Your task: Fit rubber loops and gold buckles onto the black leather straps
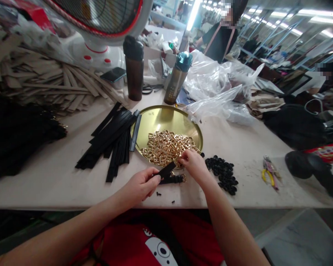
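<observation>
My left hand [141,184] is closed on a short black strap [166,169] that points up and right toward the gold tray [166,118]. My right hand [193,163] reaches into the pile of gold buckles [166,147] on that tray, its fingertips pinched at the pile's near edge; what they grip is too small to name. A finished black strap with a gold buckle [173,179] lies on the table between my hands. Loose black straps [113,138] are fanned out left of the tray. A heap of small black loops [223,173] sits right of my right hand.
Yellow-handled pliers [269,171] lie at the right. Two bottles [134,68] [177,77] stand behind the tray, with a fan [100,22], a phone [113,74] and clear plastic bags [219,88]. Tan strips [44,79] pile up at the far left. Another person [220,35] stands beyond the table.
</observation>
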Demonstrator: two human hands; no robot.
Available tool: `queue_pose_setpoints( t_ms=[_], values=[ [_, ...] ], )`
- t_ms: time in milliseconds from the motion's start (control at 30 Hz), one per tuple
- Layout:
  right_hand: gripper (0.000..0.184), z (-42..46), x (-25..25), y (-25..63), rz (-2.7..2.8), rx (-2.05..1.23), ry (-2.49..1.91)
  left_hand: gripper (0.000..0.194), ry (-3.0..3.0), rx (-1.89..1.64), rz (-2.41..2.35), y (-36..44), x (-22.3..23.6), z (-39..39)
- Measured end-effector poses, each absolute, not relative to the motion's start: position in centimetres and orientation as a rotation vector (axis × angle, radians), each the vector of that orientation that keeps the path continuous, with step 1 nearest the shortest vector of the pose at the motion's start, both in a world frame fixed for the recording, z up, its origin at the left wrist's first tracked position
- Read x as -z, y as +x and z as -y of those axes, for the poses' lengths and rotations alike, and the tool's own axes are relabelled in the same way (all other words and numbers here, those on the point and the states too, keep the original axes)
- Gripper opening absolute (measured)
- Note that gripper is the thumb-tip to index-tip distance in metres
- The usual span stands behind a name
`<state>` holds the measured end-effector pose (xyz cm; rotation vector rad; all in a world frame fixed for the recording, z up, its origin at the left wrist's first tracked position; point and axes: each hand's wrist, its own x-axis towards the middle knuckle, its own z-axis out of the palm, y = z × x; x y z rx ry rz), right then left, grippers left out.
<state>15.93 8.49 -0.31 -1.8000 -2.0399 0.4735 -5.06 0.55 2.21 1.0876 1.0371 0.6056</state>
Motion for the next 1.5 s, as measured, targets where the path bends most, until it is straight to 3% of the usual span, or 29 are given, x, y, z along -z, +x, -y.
queue_pose_setpoints(
  t_ms=[100, 300, 533, 733, 933, 1500],
  values=[
    [0.013, -7.2, -0.2, 15.7, 1.943, -0.549, -1.740, 0.020, 1.153, -0.612, -1.047, -5.2, -2.2, -0.6],
    [0.017, -2.6, -2.5, 12.8, 0.916, -1.379, -1.239, 0.024, 1.283, -0.649, -1.112, -5.0, -2.6, -0.1],
    [0.028, 2.1, -3.3, 11.4, 0.249, -1.757, -0.961, 0.024, 1.631, -0.577, -1.175, -5.0, -3.3, 2.0],
    [0.039, 5.3, -3.1, 12.3, 0.173, -1.817, -0.832, 0.025, 1.625, -0.558, -1.199, -4.9, -3.3, 3.6],
    [0.026, 7.2, -1.6, 13.0, 0.186, -1.731, -0.891, 0.025, 1.595, -0.541, -1.162, -4.8, -3.4, 5.1],
    [0.026, 8.2, -1.1, 10.5, 0.232, -1.619, -0.913, 0.026, 1.424, -0.482, -1.068, -4.0, -1.7, 7.0]
  ],
)
